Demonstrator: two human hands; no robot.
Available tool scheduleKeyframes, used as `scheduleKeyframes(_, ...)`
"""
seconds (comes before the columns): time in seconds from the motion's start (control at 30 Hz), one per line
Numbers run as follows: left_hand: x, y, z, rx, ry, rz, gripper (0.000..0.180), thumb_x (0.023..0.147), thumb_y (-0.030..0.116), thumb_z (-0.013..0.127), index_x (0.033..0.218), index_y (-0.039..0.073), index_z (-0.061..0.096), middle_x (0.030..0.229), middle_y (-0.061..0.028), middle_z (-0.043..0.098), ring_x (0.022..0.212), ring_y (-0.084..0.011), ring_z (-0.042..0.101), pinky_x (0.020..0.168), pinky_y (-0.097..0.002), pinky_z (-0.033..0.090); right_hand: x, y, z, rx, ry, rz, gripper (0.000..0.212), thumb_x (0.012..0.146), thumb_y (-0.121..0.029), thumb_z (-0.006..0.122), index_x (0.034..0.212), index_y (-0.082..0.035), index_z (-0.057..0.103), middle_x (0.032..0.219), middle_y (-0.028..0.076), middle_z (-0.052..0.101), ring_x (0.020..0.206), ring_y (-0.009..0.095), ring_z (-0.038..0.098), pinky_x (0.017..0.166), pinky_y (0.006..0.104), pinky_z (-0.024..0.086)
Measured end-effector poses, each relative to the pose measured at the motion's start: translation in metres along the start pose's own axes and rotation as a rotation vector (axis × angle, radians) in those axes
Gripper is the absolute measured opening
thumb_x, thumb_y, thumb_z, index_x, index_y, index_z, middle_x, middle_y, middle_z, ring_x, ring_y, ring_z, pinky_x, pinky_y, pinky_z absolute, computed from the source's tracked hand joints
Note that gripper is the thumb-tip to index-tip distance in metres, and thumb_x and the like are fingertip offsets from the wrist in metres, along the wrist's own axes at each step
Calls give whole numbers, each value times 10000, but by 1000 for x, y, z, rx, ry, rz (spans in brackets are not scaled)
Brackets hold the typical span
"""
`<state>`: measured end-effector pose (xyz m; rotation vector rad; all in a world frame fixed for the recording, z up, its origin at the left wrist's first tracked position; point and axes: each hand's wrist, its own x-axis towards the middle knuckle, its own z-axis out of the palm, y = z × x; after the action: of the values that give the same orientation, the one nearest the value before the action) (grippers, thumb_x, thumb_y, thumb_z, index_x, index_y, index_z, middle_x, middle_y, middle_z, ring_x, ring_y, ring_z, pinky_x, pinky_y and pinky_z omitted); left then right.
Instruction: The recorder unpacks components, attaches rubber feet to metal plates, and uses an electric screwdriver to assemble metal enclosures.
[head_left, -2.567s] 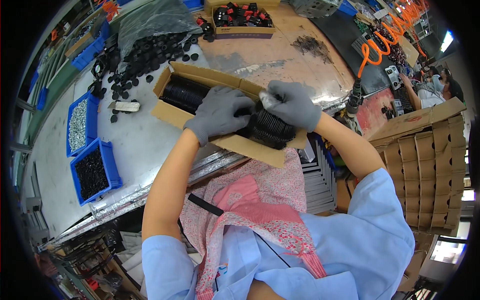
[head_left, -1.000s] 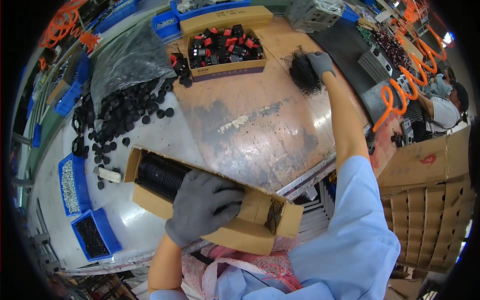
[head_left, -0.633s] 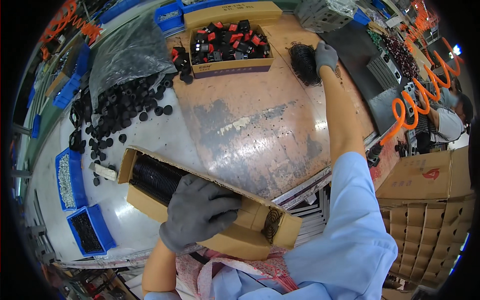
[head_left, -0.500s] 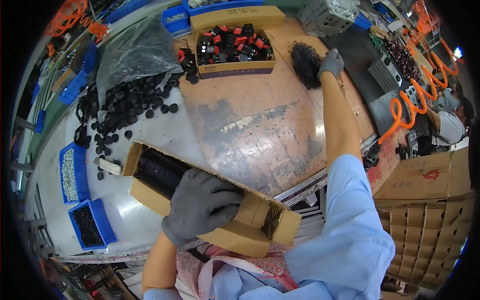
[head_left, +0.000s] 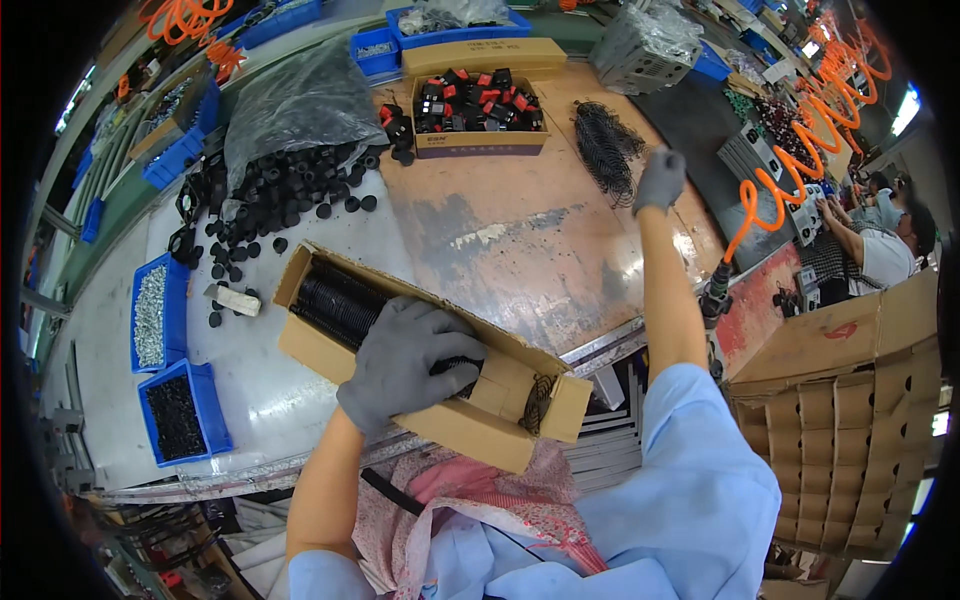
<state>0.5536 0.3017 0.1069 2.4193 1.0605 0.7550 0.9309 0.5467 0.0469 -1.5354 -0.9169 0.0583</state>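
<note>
An open narrow cardboard box (head_left: 470, 440) lies slanted in front of me. Thin black wire rings (head_left: 338, 300) stand packed in its far left part, and a few loose ones rest at its right end. My left hand (head_left: 408, 358), in a grey glove, reaches into the middle with fingers curled round some of the rings. At the far right my right hand (head_left: 660, 180), also gloved, is closed like a fist; what it holds, if anything, is hidden. Just left of it a tangled heap of black wire pieces (head_left: 608, 150) lies on the table.
Black round caps (head_left: 290, 195) spill from under a clear plastic bag (head_left: 300, 105). A carton of black-and-red switches (head_left: 480, 146) stands at the back. Blue bins (head_left: 185, 410) line the left edge. An orange coiled hose (head_left: 765, 195) hangs right; another person (head_left: 885, 250) works beyond.
The view has shifted a little. My right hand has come nearer along the wire heap, which looks more spread out. My left hand stays in the box.
</note>
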Motion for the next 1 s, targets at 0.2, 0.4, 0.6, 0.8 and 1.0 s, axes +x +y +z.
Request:
scheduleKeyframes(0.2,-2,1,-4,20,-27,-2,186,702,295,713,859,196,710,871,-13,644,903,-243,579,860,-364,388,-75,-3,-16,-603,-357,-113,435,757,-437,712,935,-57,597,1019,134,598,932,285,597,833,381,463)
scheduleKeyframes(0.4,-5,-2,-2,10,-29,5,164,721,307,699,843,198,704,867,-3,644,901,-225,578,847,-367,392,-37,18,31,-622,-341,-56,405,750,-411,716,930,-70,594,1013,138,617,964,307,604,855,393,461)
scheduleKeyframes(0.6,-9,-8,2,2,-12,69,155,745,298,691,860,193,699,861,6,632,890,-215,578,846,-361,388,-12,35,18,-339,-579,-4,354,775,-296,714,1002,-36,641,921,119,668,850,231,637,770,332,495)
scheduleKeyframes(0.8,-13,-11,7,4,11,51,167,731,275,699,868,179,702,882,21,639,936,-187,583,902,-352,383,-31,-62,-44,54,-802,-19,238,831,-135,668,1036,-17,637,892,36,644,761,102,600,656,232,492)
scheduleKeyframes(1.0,-16,-11,5,25,-2,34,181,743,291,688,886,181,702,898,8,637,954,-198,575,923,-357,378,-173,-202,-145,102,-1368,-1113,173,800,-57,601,972,-76,619,849,72,612,772,225,608,696,310,493)
